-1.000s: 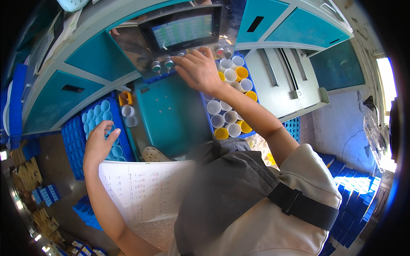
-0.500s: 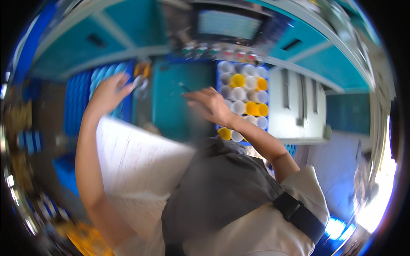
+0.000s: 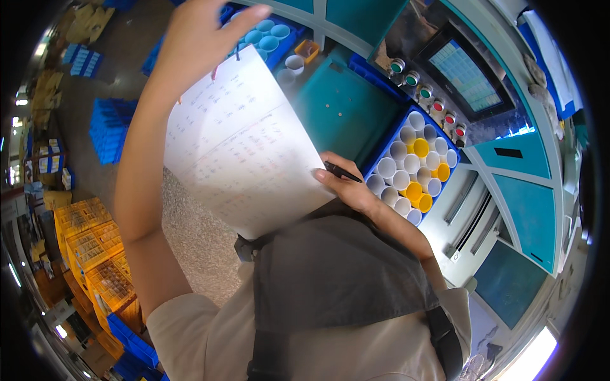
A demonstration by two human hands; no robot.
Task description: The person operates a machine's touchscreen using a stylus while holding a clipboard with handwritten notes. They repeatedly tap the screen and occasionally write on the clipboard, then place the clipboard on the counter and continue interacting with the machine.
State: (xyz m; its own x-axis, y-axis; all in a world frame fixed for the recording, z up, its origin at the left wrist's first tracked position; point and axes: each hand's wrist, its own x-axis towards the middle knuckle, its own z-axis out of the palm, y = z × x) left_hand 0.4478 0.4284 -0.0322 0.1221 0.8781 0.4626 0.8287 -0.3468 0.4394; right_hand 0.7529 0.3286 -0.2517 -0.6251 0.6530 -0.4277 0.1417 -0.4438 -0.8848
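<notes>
A white written sheet with rows of handwriting hangs tilted in front of me. My right hand pinches its right edge, thumb on the face of the paper. A black pen is tucked in that same hand. My left hand is raised above the sheet's upper left corner, thumb stretched out and apart. Its fingertips run out of the picture at the top, and nothing shows in its grasp. Small dark and red cords or clips show at the sheet's top edge.
A blue crate of white and yellow cups stands right, beside a teal worktop. Loose white cups, an orange box and light-blue cups lie ahead. A screen panel with buttons is far right; orange crates stack left.
My view has turned left. My right hand has come from over the worktop to the sheet's edge, pen along with it. The sheet is raised, and my left hand is higher in view.
</notes>
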